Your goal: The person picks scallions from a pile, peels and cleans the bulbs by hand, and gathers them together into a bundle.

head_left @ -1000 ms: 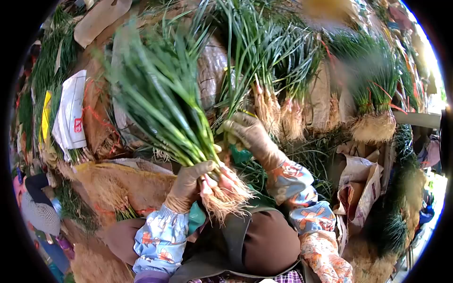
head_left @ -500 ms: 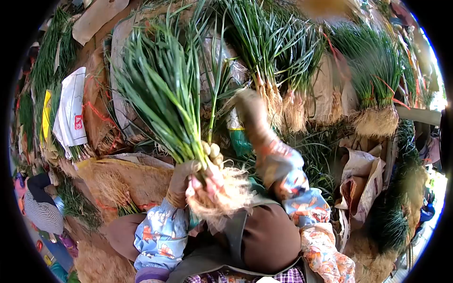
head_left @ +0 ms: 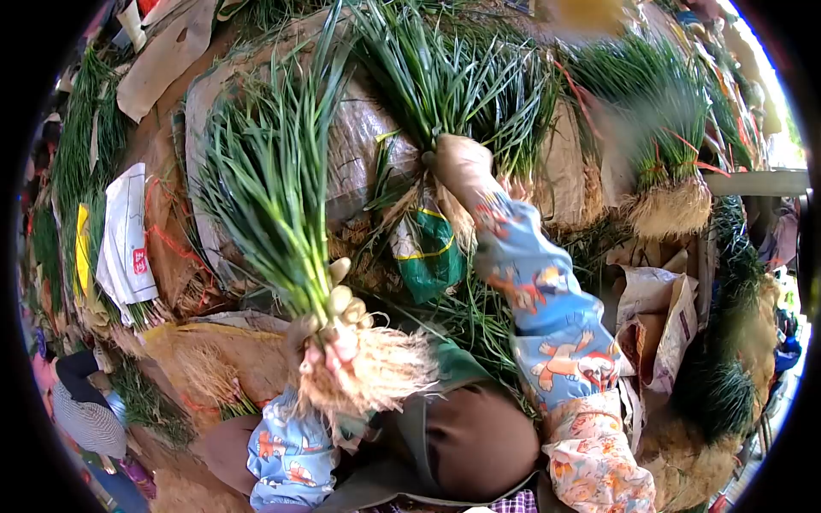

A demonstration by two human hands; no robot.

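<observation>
My left hand (head_left: 346, 306), in a tan glove, is closed around a thick bunch of green garlic (head_left: 269, 197). Its long leaves fan up and to the left, while the pinkish bulbs and shaggy pale roots stick out below my fingers. My right hand (head_left: 462, 161), also gloved, reaches forward to a second bunch of green garlic (head_left: 428, 77) lying on the pile. Its fingers wrap round the stems just above the root end, and the hand covers part of them. A green bag (head_left: 430, 256) with a yellow stripe lies below that hand.
More rooted bunches (head_left: 663, 162) tied with red string lie at the right. An open paper sack (head_left: 658, 321) stands near my right sleeve. White printed sacking (head_left: 126, 235) lies at the left, and another person (head_left: 85, 402) bends at the far left.
My right hand has gone from a blurred swing to the second bunch, closing on its stems. The bunch in my left hand has shifted slightly left and down.
</observation>
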